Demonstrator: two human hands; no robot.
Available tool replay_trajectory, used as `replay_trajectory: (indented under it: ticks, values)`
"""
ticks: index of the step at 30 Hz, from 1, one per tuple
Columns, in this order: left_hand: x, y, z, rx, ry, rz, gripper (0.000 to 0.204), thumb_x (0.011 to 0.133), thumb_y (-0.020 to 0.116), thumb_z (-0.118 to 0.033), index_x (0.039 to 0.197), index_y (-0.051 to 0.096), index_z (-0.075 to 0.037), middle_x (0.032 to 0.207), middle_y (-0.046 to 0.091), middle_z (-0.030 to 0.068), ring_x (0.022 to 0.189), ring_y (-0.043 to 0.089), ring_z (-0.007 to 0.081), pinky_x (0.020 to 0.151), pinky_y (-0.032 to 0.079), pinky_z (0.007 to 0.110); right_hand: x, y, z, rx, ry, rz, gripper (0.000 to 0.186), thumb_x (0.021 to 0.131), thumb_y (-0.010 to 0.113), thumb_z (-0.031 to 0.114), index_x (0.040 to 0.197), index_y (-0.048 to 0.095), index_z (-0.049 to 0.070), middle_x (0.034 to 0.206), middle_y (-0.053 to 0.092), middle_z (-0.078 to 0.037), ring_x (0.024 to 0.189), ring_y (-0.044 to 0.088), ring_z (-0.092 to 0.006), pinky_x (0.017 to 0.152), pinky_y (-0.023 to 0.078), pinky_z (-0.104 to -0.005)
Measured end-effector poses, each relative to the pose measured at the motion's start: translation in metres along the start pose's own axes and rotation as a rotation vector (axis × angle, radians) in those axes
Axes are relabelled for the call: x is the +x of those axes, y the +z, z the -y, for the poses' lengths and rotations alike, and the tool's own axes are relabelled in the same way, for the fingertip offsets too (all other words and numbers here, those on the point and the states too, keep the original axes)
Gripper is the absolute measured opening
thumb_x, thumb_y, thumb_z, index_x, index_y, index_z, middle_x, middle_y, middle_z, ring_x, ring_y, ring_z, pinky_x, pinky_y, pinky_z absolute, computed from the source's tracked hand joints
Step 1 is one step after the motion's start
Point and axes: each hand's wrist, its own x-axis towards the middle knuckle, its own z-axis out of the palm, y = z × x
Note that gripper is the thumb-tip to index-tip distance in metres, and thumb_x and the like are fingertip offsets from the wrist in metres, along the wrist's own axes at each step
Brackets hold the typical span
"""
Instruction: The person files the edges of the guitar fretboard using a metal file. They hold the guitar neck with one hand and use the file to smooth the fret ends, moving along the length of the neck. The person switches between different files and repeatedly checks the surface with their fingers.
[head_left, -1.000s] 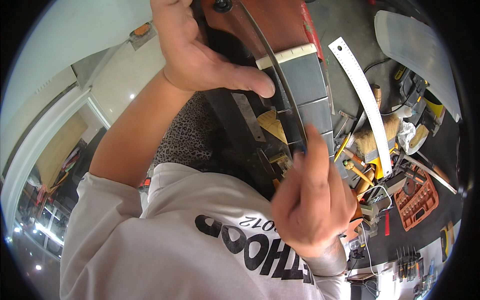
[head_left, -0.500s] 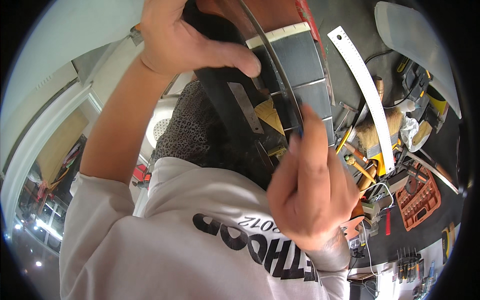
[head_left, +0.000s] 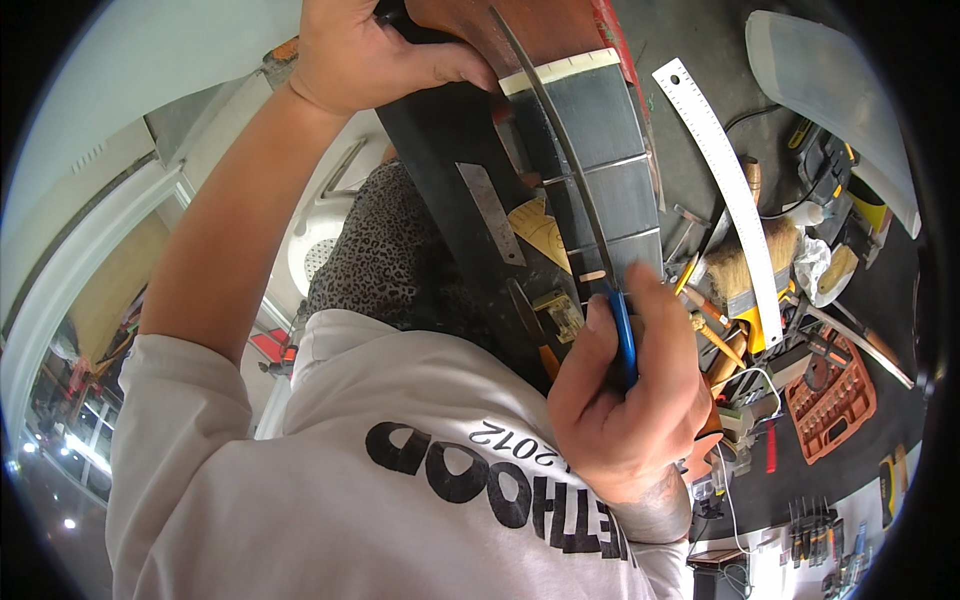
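A guitar neck lies at the upper middle, with a dark fretboard (head_left: 600, 150), thin metal frets and a pale nut (head_left: 560, 70). Beyond the nut is the brown headstock (head_left: 540, 25). My left hand (head_left: 365, 60) is at the headstock's left edge, thumb stretched along it, the other fingers mostly hidden or cut off by the frame. Closed around the blue handle of a long, thin file (head_left: 622, 335) is my right hand (head_left: 635, 400), its index finger blurred. The file's narrow metal blade lies lengthwise over the fretboard and crosses the nut.
Left of the neck lie a small metal plate (head_left: 490, 212), a yellowish wedge (head_left: 540, 232) and a small knife-like tool (head_left: 530, 320). To the right are a white ruler (head_left: 730, 190), a wide brush (head_left: 755, 265), an orange tool case (head_left: 830, 400) and several hand tools.
My right hand has drawn back toward me with the file, and its blue handle now shows. My left hand has shifted up, its thumb moving from beside the nut to the headstock.
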Motion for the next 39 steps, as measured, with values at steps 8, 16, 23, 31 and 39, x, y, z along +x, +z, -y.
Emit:
replay_trajectory:
  ticks: [8, 16, 23, 31, 39]
  values:
    - [0.001, 0.002, 0.003, 0.019, 0.026, -0.011, 0.102, 0.066, 0.076, -0.079, 0.132, 0.065, -0.001, 0.140, 0.058, 0.0207, 0.130, 0.054, 0.0374, 0.120, 0.025, 0.059, -0.008, 0.009, -0.008, 0.038, -0.111, -0.107, 0.031, 0.084, 0.072, -0.014, 0.114, 0.064, -0.010, 0.060, 0.057, -0.008, 0.044, 0.049, -0.0164, 0.040, 0.035, -0.0288]
    - [-0.005, 0.006, 0.011, 0.034, 0.067, -0.030, 0.102, 0.063, 0.081, -0.076, 0.132, 0.064, -0.003, 0.140, 0.058, 0.0189, 0.132, 0.052, 0.0362, 0.119, 0.025, 0.057, -0.007, 0.010, -0.008, -0.012, -0.131, -0.126, 0.038, 0.082, 0.073, -0.016, 0.118, 0.067, -0.009, 0.059, 0.055, -0.005, 0.042, 0.043, -0.0152, 0.039, 0.031, -0.0297]
    - [-0.003, 0.003, 0.009, 0.000, 0.046, -0.014, 0.101, 0.061, 0.086, -0.070, 0.134, 0.064, -0.004, 0.141, 0.057, 0.0187, 0.132, 0.052, 0.0344, 0.120, 0.025, 0.057, -0.013, 0.007, -0.008, 0.037, -0.123, -0.169, 0.034, 0.081, 0.073, -0.017, 0.113, 0.067, -0.010, 0.065, 0.064, -0.012, 0.042, 0.046, -0.0168, 0.039, 0.036, -0.0289]
    - [0.003, 0.003, -0.004, -0.034, -0.029, 0.005, 0.099, 0.061, 0.089, -0.066, 0.134, 0.063, -0.004, 0.142, 0.057, 0.0187, 0.133, 0.052, 0.0341, 0.120, 0.025, 0.057, -0.015, -0.002, -0.008, 0.035, -0.090, -0.119, 0.032, 0.082, 0.073, -0.017, 0.112, 0.068, -0.009, 0.069, 0.067, -0.010, 0.043, 0.047, -0.0158, 0.040, 0.035, -0.0278]
    - [-0.003, 0.006, 0.012, 0.022, 0.063, -0.022, 0.097, 0.064, 0.087, -0.066, 0.134, 0.063, -0.003, 0.142, 0.057, 0.0189, 0.132, 0.052, 0.0357, 0.120, 0.025, 0.057, -0.012, 0.001, -0.002, 0.056, -0.047, -0.127, 0.033, 0.083, 0.072, -0.015, 0.114, 0.071, -0.007, 0.064, 0.063, -0.007, 0.043, 0.046, -0.0157, 0.041, 0.036, -0.0290]
